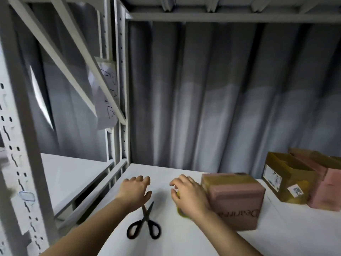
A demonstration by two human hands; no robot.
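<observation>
The right hand [188,194] lies palm down over a yellow-green thing [181,214] on the white shelf [184,242]. Its fingers curl downward and the grip seems closed round the thing. Only slivers of yellow-green show, one beside the thumb and one under the wrist. The hand hides the rest, so its shape cannot be made out.

Just right of that hand stands a closed pink-and-brown box [238,198]. The hand's outer edge is against the box or very near it. The print on the box's near face reads upside down and is partly cut off by the forearm.

The left hand [135,193] is held palm down over the shelf, its grip slack and holding nothing. Its fingertips are blurred.

Black scissors [144,224] lie between the two forearms, with the blades slightly parted and the handles toward the person. One blade tip reaches the heel of the left hand, and whether they touch cannot be told.

Farther right sit an open brown box [287,182] bearing labels too smeared to read and a pink box [328,189] cut off by the frame edge. Grey curtain [221,98] hangs behind the shelf.
</observation>
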